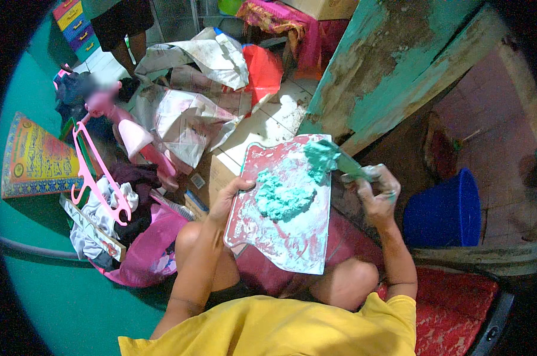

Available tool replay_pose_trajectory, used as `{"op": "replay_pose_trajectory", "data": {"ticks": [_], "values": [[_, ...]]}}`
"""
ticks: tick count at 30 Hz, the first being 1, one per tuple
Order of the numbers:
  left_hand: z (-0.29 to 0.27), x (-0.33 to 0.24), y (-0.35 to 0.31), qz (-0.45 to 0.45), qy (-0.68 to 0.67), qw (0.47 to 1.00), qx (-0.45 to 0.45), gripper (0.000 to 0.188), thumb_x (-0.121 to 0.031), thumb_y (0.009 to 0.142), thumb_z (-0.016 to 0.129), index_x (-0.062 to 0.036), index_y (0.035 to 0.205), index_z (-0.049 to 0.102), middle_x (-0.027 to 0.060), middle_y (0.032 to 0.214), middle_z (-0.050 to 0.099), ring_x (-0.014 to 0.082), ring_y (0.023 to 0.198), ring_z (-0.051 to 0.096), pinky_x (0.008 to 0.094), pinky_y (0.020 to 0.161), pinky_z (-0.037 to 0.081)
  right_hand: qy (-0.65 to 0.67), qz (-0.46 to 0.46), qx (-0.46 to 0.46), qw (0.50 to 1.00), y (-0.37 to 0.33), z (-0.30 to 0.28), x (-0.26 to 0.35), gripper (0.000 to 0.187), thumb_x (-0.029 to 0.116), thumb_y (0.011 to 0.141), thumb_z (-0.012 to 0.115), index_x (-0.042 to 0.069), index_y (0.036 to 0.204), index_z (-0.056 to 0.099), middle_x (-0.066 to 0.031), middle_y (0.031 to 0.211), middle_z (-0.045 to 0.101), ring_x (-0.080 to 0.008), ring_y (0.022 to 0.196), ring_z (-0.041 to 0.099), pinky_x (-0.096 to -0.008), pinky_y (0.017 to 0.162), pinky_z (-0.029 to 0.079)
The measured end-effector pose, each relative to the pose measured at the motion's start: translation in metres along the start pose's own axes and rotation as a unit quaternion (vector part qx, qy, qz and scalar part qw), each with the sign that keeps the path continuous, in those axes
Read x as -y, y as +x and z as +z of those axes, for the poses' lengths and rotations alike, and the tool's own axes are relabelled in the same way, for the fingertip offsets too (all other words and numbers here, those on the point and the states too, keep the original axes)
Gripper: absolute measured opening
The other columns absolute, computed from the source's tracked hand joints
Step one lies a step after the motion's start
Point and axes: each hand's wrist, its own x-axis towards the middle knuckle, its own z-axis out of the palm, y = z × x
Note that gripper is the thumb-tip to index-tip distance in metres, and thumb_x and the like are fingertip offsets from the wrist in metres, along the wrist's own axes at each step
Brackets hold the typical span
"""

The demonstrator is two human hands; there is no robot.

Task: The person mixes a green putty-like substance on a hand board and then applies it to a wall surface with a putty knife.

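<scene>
My left hand (228, 200) grips the left edge of a flat red board (244, 224), its thumb on top. The board is tilted above my lap and smeared with white. A heap of soft mint-green paste (282, 199) lies on its middle. My right hand (381, 193), smudged with pale paste, is closed around a putty knife (352, 166) at the board's upper right. A darker green lump of paste (322, 157) sits at the blade's end, over the board's corner. The knife's handle is mostly hidden in my fingers.
A blue bucket (443, 212) stands at the right, beside a worn teal wooden panel (378, 65). Crumpled paper sheets (188, 121) cover the floor ahead. At left are a pink hanger (93, 178) and a pink basket (146, 255) with clothes. Someone's legs (129, 53) show at the back.
</scene>
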Motion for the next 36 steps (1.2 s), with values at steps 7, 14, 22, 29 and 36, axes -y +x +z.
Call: {"op": "replay_pose_trajectory", "data": {"ticks": [7,14,22,29,36], "values": [[-0.003,-0.001,-0.004,0.024,-0.026,0.999,0.031,0.039,-0.015,0.079,0.046,0.0050,0.113,0.044,0.0168,0.095,0.060,0.0254,0.076,0.063,0.0391,0.070,0.054,-0.125,-0.289,0.051,0.948,-0.002,0.021,-0.009,0.035,-0.004,0.065,0.060,0.002,0.099,0.056,-0.0174,0.094,0.059,-0.0293,0.078,0.059,-0.0344,0.066,0.048],[-0.004,0.005,-0.004,0.088,-0.034,0.995,-0.023,0.040,-0.017,0.078,0.046,0.0042,0.112,0.045,0.0167,0.094,0.060,0.0253,0.073,0.063,0.0388,0.064,0.054,-0.150,-0.350,0.088,0.920,-0.017,0.020,-0.019,0.031,-0.002,0.068,0.060,0.000,0.099,0.055,-0.0206,0.095,0.057,-0.0325,0.079,0.058,-0.0372,0.065,0.048],[-0.010,-0.001,0.000,0.107,-0.015,0.994,0.003,0.042,-0.019,0.078,0.044,0.0034,0.113,0.044,0.0163,0.095,0.059,0.0260,0.076,0.062,0.0398,0.068,0.053,-0.196,-0.321,0.104,0.921,-0.033,0.007,-0.012,0.029,-0.003,0.064,0.060,-0.003,0.093,0.056,-0.0212,0.091,0.058,-0.0330,0.075,0.058,-0.0363,0.063,0.049],[-0.001,-0.008,-0.005,0.087,0.048,0.995,0.001,0.042,-0.017,0.075,0.048,0.0020,0.112,0.045,0.0144,0.097,0.059,0.0250,0.081,0.061,0.0396,0.074,0.051,-0.180,-0.181,-0.042,0.966,-0.048,-0.022,-0.008,0.014,0.005,0.071,0.058,0.004,0.085,0.059,-0.0140,0.081,0.063,-0.0225,0.071,0.063,-0.0295,0.063,0.050],[0.012,-0.003,-0.012,0.022,0.219,0.973,-0.065,0.046,-0.014,0.072,0.049,0.0004,0.115,0.043,0.0118,0.099,0.056,0.0213,0.086,0.058,0.0336,0.081,0.047,0.111,0.184,0.018,0.976,0.031,-0.052,0.051,0.030,0.019,0.082,0.050,-0.003,0.102,0.055,-0.0008,0.064,0.050,-0.0064,0.055,0.041,-0.0190,0.048,0.030]]}}
